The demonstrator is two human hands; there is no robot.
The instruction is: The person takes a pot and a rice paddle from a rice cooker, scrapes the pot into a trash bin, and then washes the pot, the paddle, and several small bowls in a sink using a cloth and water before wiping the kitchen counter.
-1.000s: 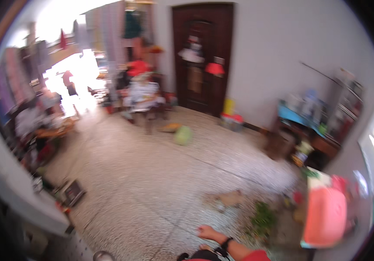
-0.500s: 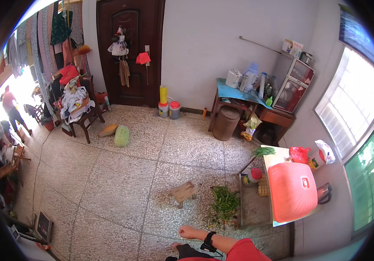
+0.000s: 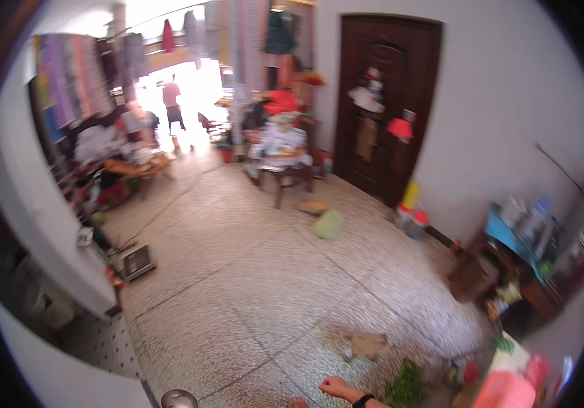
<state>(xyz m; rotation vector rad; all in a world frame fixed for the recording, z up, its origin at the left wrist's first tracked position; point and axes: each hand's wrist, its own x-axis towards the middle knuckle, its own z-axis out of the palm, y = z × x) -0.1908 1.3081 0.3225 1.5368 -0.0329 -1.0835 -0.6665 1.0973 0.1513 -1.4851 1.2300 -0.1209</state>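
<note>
My right hand [image 3: 334, 386] is at the lower edge, with a black band [image 3: 363, 401] on its wrist. Its fingers look curled into a loose fist, and nothing shows in them, though the picture is smeared. It touches nothing that I can see. Nearest to it are a low wooden stool [image 3: 368, 344] on the floor and a heap of green vegetables [image 3: 406, 383], long and thin like peppers or beans. A small patch of skin shows at the bottom edge; I cannot tell what it belongs to. My left hand is out of view.
A pale green melon [image 3: 329, 224] and an orange-brown gourd [image 3: 313, 206] lie by a chair heaped with clothes [image 3: 282, 146]. At lower right stands a table with a pink cover [image 3: 506, 391]. A metal bowl [image 3: 178, 398] and a flat scale-like device [image 3: 138, 262] are at left. Someone stands in the bright doorway [image 3: 172, 102].
The view has swung left, so the room slides right and the left doorway and metal bowl come into sight. My right hand sits lower in the picture, still curled.
</note>
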